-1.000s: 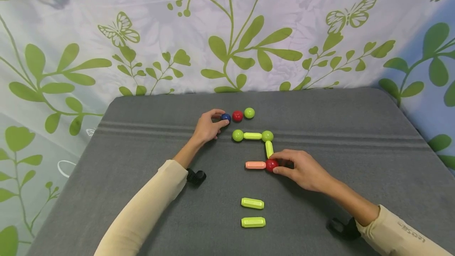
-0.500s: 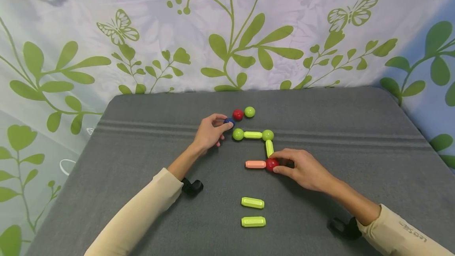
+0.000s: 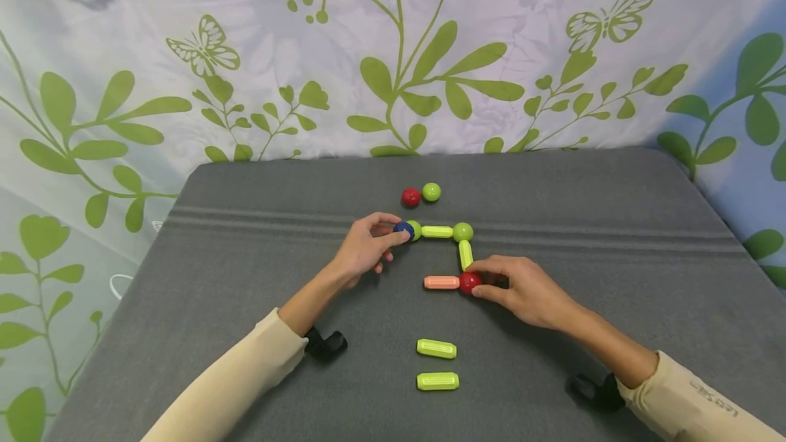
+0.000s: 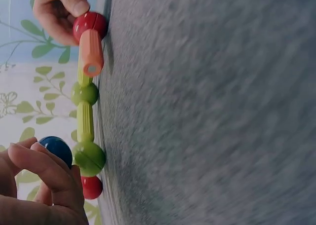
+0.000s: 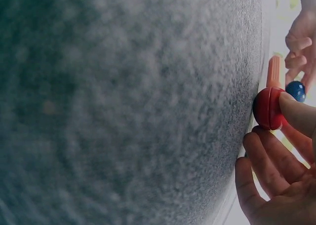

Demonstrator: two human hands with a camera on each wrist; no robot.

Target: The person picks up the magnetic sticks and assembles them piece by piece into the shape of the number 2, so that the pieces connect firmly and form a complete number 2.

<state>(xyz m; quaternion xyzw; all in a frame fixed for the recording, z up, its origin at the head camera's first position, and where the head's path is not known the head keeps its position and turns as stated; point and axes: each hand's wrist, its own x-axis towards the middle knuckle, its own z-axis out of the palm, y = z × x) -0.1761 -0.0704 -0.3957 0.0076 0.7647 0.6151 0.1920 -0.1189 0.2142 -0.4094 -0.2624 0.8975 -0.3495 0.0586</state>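
Observation:
My left hand pinches a blue ball between thumb and fingers. In the head view it overlaps the green ball at the chain's left end; the left wrist view shows it raised off the cloth beside that ball. A yellow-green stick links the end ball to a second green ball. Another yellow-green stick runs from that corner toward a red ball, which my right hand pinches by thumb and fingertips. An orange stick extends left from the red ball.
Behind the chain lie a loose red ball and a loose green ball. Two yellow-green sticks lie nearer me on the grey table. A leaf-patterned curtain hangs along the table's back edge.
My left hand has brought the blue ball from beside the loose red ball toward me and slightly right, to the chain's left end. My right hand has stayed on its red ball.

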